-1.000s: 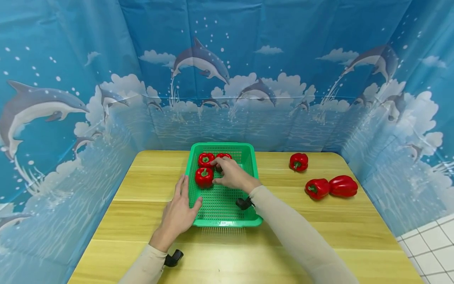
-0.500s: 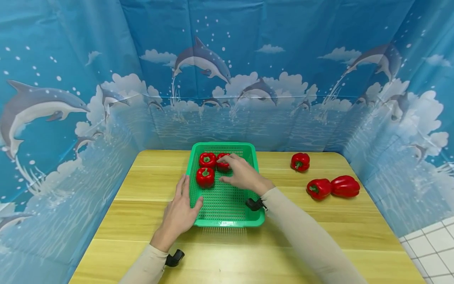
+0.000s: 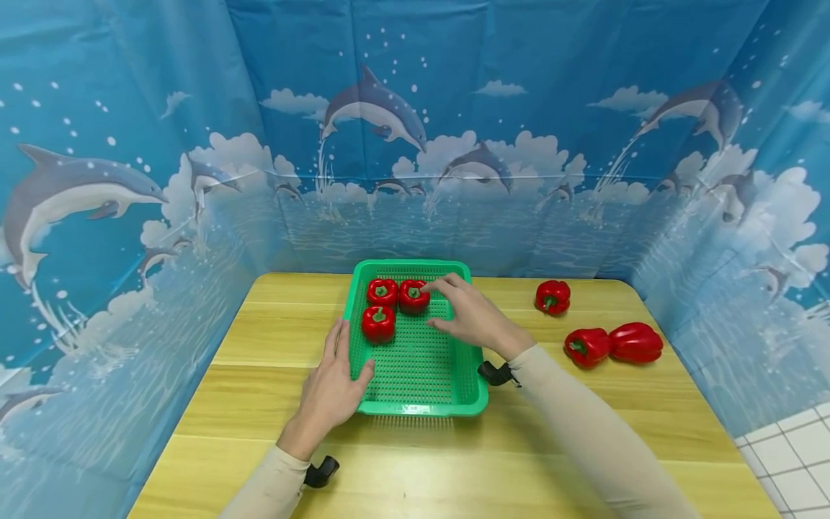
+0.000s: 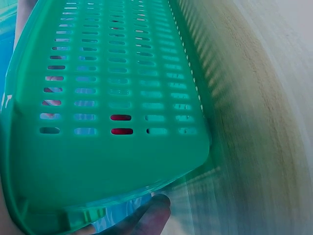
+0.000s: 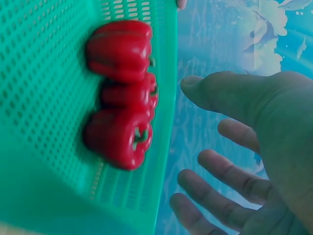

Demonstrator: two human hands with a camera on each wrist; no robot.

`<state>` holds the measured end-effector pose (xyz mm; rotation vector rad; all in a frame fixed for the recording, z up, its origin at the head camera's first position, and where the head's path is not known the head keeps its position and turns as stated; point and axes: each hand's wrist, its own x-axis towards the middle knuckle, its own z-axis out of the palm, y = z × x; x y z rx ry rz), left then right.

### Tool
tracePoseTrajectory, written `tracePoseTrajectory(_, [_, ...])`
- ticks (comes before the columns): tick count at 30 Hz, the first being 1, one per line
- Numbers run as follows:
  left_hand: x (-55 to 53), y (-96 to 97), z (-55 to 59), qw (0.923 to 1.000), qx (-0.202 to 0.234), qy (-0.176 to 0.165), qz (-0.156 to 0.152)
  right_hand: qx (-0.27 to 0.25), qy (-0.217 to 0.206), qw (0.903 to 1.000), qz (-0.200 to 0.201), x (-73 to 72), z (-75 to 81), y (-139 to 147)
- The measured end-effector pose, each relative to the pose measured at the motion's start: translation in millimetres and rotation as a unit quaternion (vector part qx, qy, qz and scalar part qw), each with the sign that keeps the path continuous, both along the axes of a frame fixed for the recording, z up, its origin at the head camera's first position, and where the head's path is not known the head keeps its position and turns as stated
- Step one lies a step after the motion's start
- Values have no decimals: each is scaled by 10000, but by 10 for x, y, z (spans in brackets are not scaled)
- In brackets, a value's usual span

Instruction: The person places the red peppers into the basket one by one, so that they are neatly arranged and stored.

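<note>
My left hand (image 3: 331, 395) lies against the left side of the green basket (image 3: 481, 375), its fingers straight and its thumb near the front left corner. Three red bell peppers stand at the basket's back left: a back left pepper (image 3: 382, 293), a front pepper (image 3: 379, 326) and a back right pepper (image 3: 413, 297). My right hand (image 3: 476, 317) hovers over the basket's right part, fingers spread and loosely bent, holding nothing. In the right wrist view the right hand (image 5: 244, 161) is apart from the peppers. The left wrist view shows the slotted basket wall (image 4: 112, 156) close up.
On the wooden table (image 3: 519, 447) to the right lie three more peppers: a back one (image 3: 553, 297), and a middle one (image 3: 586, 347) touching a right one (image 3: 637, 342). A dolphin-print curtain (image 3: 415, 144) encloses the table's back and sides.
My right hand has drawn back to the right, away from the back right pepper, which now shows uncovered in the basket. The left hand has stayed at the basket's side.
</note>
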<state>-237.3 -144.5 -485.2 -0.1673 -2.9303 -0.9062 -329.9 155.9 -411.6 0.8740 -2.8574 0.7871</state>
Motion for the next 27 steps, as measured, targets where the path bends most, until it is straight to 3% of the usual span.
tracePoseTrajectory(16, [-2, 4, 13, 10000, -24, -35, 1, -113, 111, 9998, -144, -125, -31, 725])
tracePoseTrajectory(27, [7, 4, 13, 10000, -20, -57, -13, 48, 66, 9988, -490, -244, -236, 1367])
